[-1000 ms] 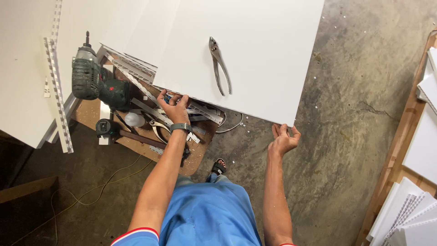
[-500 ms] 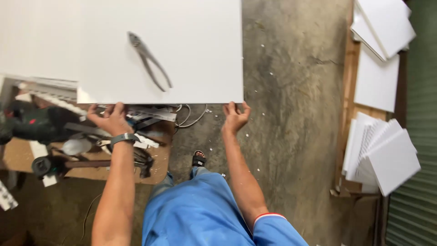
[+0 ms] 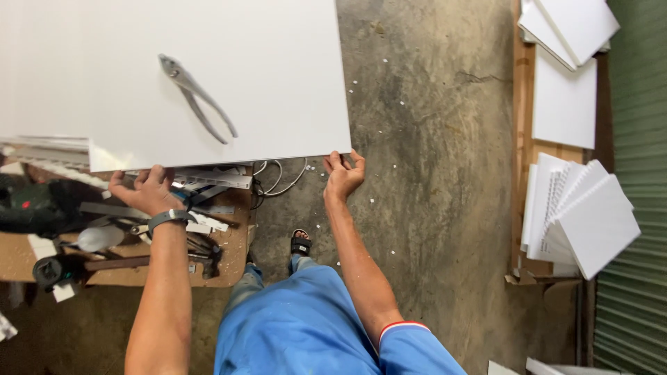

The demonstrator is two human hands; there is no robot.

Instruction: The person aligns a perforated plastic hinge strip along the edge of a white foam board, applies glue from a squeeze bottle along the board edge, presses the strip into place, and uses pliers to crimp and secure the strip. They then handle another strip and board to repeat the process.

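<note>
We see a large white panel (image 3: 208, 69) held flat and level in front of the person, its near edge gripped from below at both ends. The left hand (image 3: 142, 193) is under the near left corner, fingers curled up beneath the edge so the fingertips are hidden; a dark wristband sits just behind it. The right hand (image 3: 342, 175) takes the near right corner, fingers (image 3: 333, 161) bent around the edge — closed on the board. The panel's far and left sides run out of the picture, so we cannot tell its full extent. On top of it lies a pair of pliers (image 3: 198, 101), handles slightly apart, well away from either hand. Below the panel a cluttered table (image 3: 233, 257) shows only in part: metal strips, a cable, a hammer-like tool and a dark green power tool (image 3: 31, 208) cut off at the left, much of it hard to make out. To the right, stacks of white boards (image 3: 583, 215) rest at the edge of the concrete floor (image 3: 431, 173).
</note>
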